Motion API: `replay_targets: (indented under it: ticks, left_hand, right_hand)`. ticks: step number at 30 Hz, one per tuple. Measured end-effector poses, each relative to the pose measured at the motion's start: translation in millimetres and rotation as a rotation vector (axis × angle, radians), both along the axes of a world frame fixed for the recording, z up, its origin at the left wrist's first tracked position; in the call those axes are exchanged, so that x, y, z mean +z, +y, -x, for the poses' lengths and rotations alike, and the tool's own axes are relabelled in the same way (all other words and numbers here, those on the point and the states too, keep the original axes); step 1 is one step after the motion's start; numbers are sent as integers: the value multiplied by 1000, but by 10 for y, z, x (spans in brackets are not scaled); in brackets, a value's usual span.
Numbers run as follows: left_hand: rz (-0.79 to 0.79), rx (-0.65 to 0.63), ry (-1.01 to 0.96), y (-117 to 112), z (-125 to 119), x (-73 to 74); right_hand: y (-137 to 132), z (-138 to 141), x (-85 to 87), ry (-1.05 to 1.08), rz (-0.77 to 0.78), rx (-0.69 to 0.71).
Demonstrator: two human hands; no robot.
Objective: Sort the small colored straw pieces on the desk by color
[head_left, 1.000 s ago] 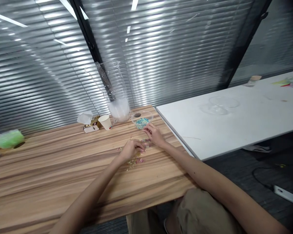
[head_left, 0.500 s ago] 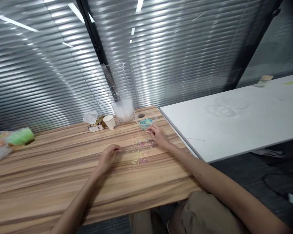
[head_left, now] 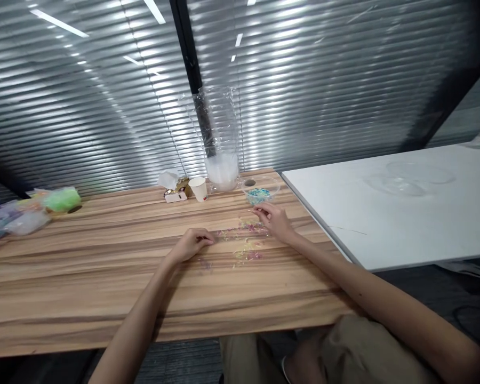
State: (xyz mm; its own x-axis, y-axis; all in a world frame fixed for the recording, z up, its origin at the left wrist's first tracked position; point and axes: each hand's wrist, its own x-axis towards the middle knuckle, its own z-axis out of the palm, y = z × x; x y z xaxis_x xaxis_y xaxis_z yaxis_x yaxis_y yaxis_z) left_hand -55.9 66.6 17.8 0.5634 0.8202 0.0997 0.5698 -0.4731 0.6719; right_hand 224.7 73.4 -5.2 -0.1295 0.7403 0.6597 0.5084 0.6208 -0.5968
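Note:
My left hand [head_left: 192, 244] rests on the wooden table with its fingertips pinched together, at the left end of a strip of small scattered bits. Whatever sits in that pinch is too small to make out. The scattered bits [head_left: 248, 250] are pink, yellow and clear, like tiny beads or shreds. Just in front of a clear plastic bowl [head_left: 272, 188] is my right hand [head_left: 276, 221], thumb and finger closed in a pinch; a tiny pale piece may be there, but I cannot tell its kind. Blue and teal bits [head_left: 259, 194] lie in the bowl.
Behind stand a paper cup [head_left: 199, 189], a tissue box [head_left: 176, 196] and a clear plastic bag with a white bottom [head_left: 223, 170]. Bright bagged packets [head_left: 62, 199] lie far left. A white table [head_left: 344, 213] with clear lids [head_left: 420, 173] adjoins at right.
The view has swung left, so everything appears farther right. My right hand has drawn slightly left from the bowl. My left hand remains pinched near the same spot by the bits.

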Motion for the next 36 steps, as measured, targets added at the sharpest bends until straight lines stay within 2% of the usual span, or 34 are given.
replay_targets:
  ticks: [3, 9, 12, 15, 18, 22, 26, 28, 31, 36]
  left_hand:
    - [89, -68, 30, 45, 56, -10]
    - [200, -260, 58, 106, 144, -11]
    - [208, -294, 39, 113, 146, -9]
    - [225, -277, 41, 101, 140, 15]
    - [240, -228, 66, 58, 121, 61]
    - [186, -135, 92, -17, 32, 84]
    - [125, -174, 54, -76, -113, 23]
    - [104, -191, 52, -93, -168, -10]
    - [110, -198, 75, -95, -181, -26]
    - [244, -269, 118, -61, -72, 14]
  right_hand:
    - [-125, 242, 96, -51, 95, 171]
    - [-273, 770, 120, -432, 74, 643]
    - [-225, 913, 89, -501, 71, 734]
    - [-176, 907, 113, -478, 119, 772]
    - [-170, 708, 175, -413, 150, 749]
    - [-216, 215, 228, -389, 177, 541]
    - [-353, -188, 252, -460, 227, 401]
    - [-455, -252, 242, -458, 244, 366]
    - [-587, -198, 160, -376, 226, 296]
    - [-625, -37, -65, -285, 158, 226]
